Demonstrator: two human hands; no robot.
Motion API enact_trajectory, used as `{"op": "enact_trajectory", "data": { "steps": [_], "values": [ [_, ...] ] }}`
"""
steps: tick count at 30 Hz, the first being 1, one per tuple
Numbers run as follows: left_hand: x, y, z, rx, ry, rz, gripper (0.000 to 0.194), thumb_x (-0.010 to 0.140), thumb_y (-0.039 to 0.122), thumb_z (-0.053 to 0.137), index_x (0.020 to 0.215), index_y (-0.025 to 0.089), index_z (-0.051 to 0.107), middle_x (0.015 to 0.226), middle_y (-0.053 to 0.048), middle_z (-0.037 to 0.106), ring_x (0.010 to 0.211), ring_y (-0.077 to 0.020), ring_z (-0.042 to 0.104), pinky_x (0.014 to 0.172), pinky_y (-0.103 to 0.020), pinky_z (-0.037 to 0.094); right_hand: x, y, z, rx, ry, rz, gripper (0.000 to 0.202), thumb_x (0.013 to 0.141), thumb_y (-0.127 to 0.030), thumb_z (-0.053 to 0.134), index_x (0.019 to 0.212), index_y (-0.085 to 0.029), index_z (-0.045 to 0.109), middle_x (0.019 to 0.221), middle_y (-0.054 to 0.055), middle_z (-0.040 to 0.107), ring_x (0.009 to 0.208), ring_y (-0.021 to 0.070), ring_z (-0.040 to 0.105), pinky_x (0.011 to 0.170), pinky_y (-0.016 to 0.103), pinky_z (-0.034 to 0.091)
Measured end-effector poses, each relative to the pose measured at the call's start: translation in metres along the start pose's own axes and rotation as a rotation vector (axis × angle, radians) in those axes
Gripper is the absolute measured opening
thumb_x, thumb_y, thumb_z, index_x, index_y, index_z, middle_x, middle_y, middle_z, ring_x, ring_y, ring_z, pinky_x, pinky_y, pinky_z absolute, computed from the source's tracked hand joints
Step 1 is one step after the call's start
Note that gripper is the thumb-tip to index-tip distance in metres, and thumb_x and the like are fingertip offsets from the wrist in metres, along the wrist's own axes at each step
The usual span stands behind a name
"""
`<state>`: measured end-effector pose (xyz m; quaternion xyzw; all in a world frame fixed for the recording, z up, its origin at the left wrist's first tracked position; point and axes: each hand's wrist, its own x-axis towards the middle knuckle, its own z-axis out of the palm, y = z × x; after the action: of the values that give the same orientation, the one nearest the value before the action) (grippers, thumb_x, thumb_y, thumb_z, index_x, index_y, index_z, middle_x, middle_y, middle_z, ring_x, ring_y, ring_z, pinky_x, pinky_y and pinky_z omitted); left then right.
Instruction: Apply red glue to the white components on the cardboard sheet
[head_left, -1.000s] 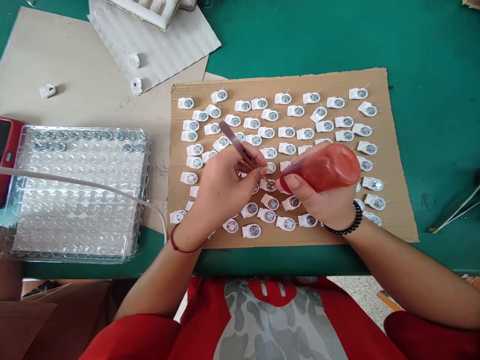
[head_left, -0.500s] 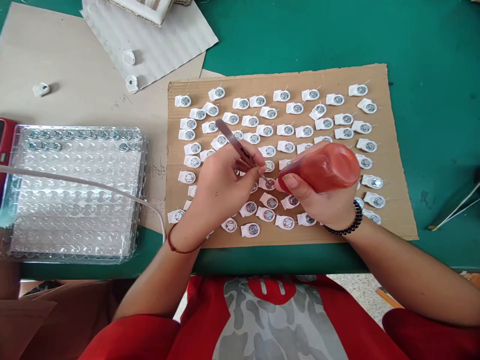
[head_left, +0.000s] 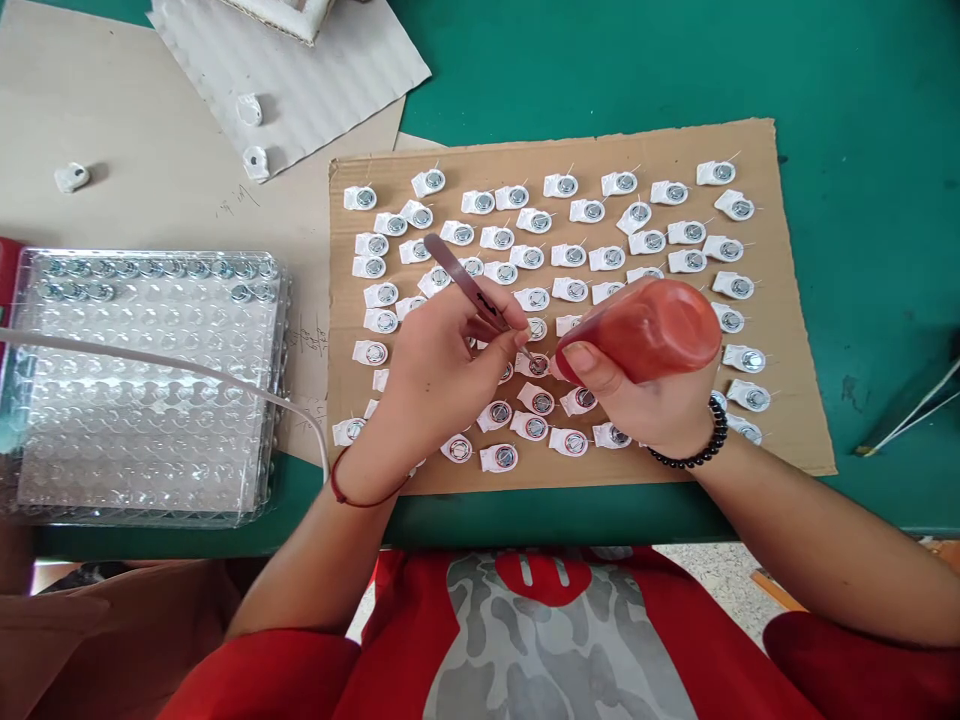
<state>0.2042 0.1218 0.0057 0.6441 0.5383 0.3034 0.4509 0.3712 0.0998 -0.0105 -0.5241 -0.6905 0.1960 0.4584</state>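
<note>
The cardboard sheet on the green table carries rows of small white parts with metal discs, and against the earlier pictures I see almost nothing moved: the whole scene has only slid a little up and left in view, so my head shifted, not the work. Both hands sit at the same spot near the sheet's middle, which I take to mean the same part is being treated. The clear blister tray to the left holds metal discs only along its top rows; the other pockets look bare, and a white cable crosses it. My right hand is wrapped around the red squeeze bottle, its nozzle pointing left and down at the white part beside the tweezer tips. My left hand pinches the tweezers narrowly, tips on that same part. Three loose white parts lie on the paper beyond.
</note>
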Motion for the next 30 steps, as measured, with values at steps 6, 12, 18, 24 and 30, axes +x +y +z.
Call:
{"op": "enact_trajectory", "data": {
  "steps": [6, 12, 18, 24, 30],
  "values": [
    [-0.0001, 0.0000, 0.0006, 0.003, 0.003, -0.014, 0.009, 0.072, 0.012, 0.062, 0.073, 0.019, 0.057, 0.067, 0.005, 0.060, 0.062, -0.0093, 0.058, 0.063, -0.022, 0.049, -0.0009, 0.0009, -0.0002, -0.032, 0.018, 0.004, 0.031, 0.075, -0.048, 0.063, 0.061, -0.022, 0.052, 0.058, 0.000, 0.059, 0.055, 0.0156, 0.055, 0.054, 0.031, 0.045],
    [0.0000, 0.0006, 0.0006, -0.011, 0.002, -0.004, 0.009, 0.071, 0.011, 0.062, 0.072, 0.019, 0.057, 0.066, 0.005, 0.059, 0.061, -0.0087, 0.058, 0.064, -0.022, 0.049, -0.0016, 0.0011, -0.0011, -0.034, 0.021, 0.029, 0.034, 0.075, -0.047, 0.062, 0.060, -0.020, 0.050, 0.056, 0.000, 0.055, 0.057, 0.0168, 0.057, 0.057, 0.032, 0.047],
    [-0.0004, 0.0002, 0.0008, -0.001, 0.006, -0.003, 0.009, 0.072, 0.011, 0.062, 0.073, 0.019, 0.057, 0.066, 0.005, 0.059, 0.061, -0.0091, 0.058, 0.064, -0.023, 0.049, -0.0016, 0.0008, -0.0007, -0.034, 0.026, 0.026, 0.033, 0.073, -0.047, 0.063, 0.058, -0.021, 0.051, 0.055, 0.000, 0.056, 0.057, 0.0158, 0.056, 0.058, 0.032, 0.047],
    [-0.0008, 0.0001, 0.0013, -0.015, 0.009, -0.007, 0.009, 0.072, 0.012, 0.062, 0.073, 0.019, 0.057, 0.067, 0.004, 0.060, 0.062, -0.0100, 0.059, 0.063, -0.024, 0.050, -0.0021, 0.0010, -0.0008, -0.017, 0.016, 0.048, 0.033, 0.073, -0.046, 0.063, 0.058, -0.020, 0.051, 0.057, 0.000, 0.056, 0.059, 0.0164, 0.057, 0.059, 0.033, 0.048],
    [-0.0005, 0.0009, 0.0013, -0.020, 0.008, 0.004, 0.009, 0.072, 0.013, 0.063, 0.073, 0.019, 0.057, 0.069, 0.003, 0.060, 0.063, -0.0103, 0.059, 0.064, -0.024, 0.050, -0.0016, 0.0014, -0.0009, -0.010, 0.034, 0.071, 0.032, 0.072, -0.046, 0.065, 0.059, -0.021, 0.051, 0.057, 0.000, 0.057, 0.056, 0.0152, 0.056, 0.056, 0.032, 0.048]
  ]
}}
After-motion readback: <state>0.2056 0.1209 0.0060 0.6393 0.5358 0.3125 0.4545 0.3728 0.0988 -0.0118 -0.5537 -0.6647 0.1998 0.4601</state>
